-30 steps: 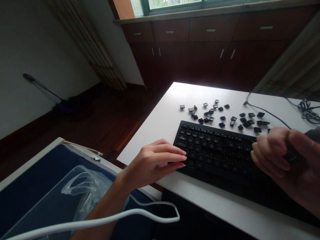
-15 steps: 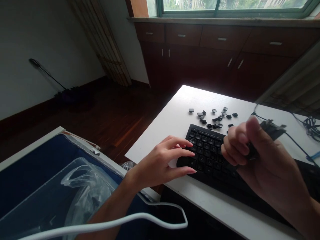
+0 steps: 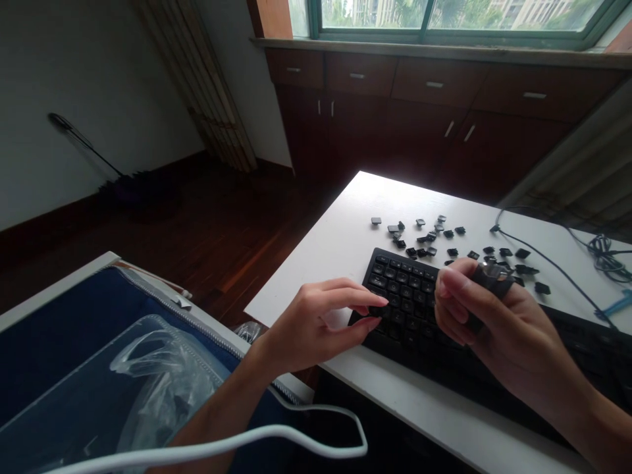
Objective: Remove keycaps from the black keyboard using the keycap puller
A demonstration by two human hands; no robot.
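A black keyboard lies on a white table. My left hand rests at the keyboard's left end, fingertips touching the keys at its left edge, holding nothing. My right hand hovers over the middle of the keyboard, fingers closed around a small dark tool whose tip sticks out above the thumb. Several loose black keycaps are scattered on the table just behind the keyboard.
A dark cable runs across the table's right side to a coiled bundle. A navy bag with a clear plastic pouch and a white cord lie at lower left. Wooden cabinets stand under the window.
My right hand came from the right edge to over the keyboard's middle and has lowered, still gripping the tool. My left hand's fingers curled slightly on the left keys. The view shifted.
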